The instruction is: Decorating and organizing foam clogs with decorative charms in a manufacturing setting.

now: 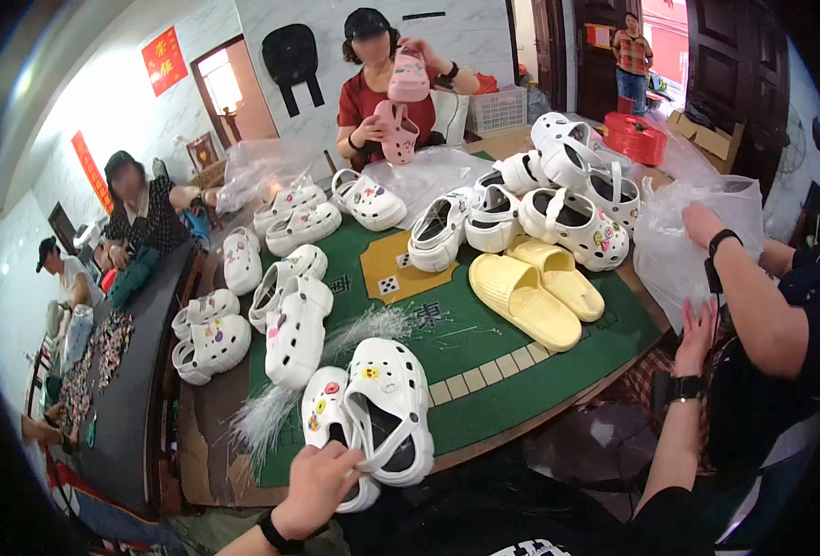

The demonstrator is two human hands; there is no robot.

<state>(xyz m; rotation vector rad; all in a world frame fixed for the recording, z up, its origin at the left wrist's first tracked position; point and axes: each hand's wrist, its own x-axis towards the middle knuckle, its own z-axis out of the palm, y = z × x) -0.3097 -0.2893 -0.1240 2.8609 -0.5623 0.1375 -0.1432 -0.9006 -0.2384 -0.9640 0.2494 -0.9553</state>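
Observation:
Near the table's front edge stands a pair of white clogs with small charms, the left clog [325,408] and the right clog [382,398]. My left hand [317,486] is closed at the heel and strap of the left clog, its fingertips against the right one. My right hand [697,338] is raised at the right side, fingers stretched out, by the lower edge of a clear plastic bag [669,250]. A co-worker's hand [703,224] is at that same bag, higher up. Between my hands and the far side lie yellow slides [526,301].
More white clogs [572,222] crowd the back and left of the green table [466,403]. White plastic fasteners [276,417] are heaped beside my clogs. Across the table a person holds pink clogs [398,134]. Red twine [634,139] sits at the back right; a dark table [141,389] stands left.

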